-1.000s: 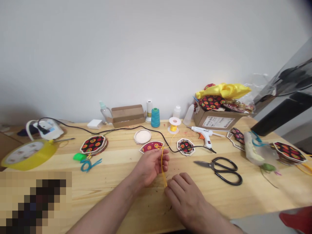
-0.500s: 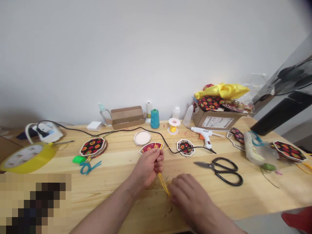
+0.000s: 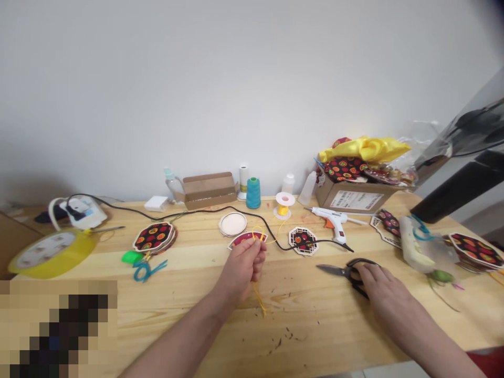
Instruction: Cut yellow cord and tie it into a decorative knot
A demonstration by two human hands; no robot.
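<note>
My left hand (image 3: 246, 262) is closed in a pinch on a thin yellow cord (image 3: 259, 300). A small loop of the cord stands above the fingertips and loose ends hang below the fist. Just behind that hand lies a fan-shaped piece with red patterned fabric (image 3: 239, 240), partly hidden by the fingers. On the right, my right hand (image 3: 380, 289) reaches over the black handles of the scissors (image 3: 334, 270), its fingers curled around them. The scissors lie on the table with their blades pointing left.
Behind the hands are a yellow cord spool (image 3: 282, 211), a teal thread cone (image 3: 253, 193) and a white glue gun (image 3: 334, 220). A black cable (image 3: 208, 209) crosses the wooden table. Stacked fabric pieces (image 3: 154, 238) and a tape roll (image 3: 51, 252) lie left; a filled cardboard box (image 3: 350, 197) stands back right.
My right hand has left the lower cord ends and moved right onto the scissors' handles. My left hand keeps its pinch on the cord, whose tails now hang loose.
</note>
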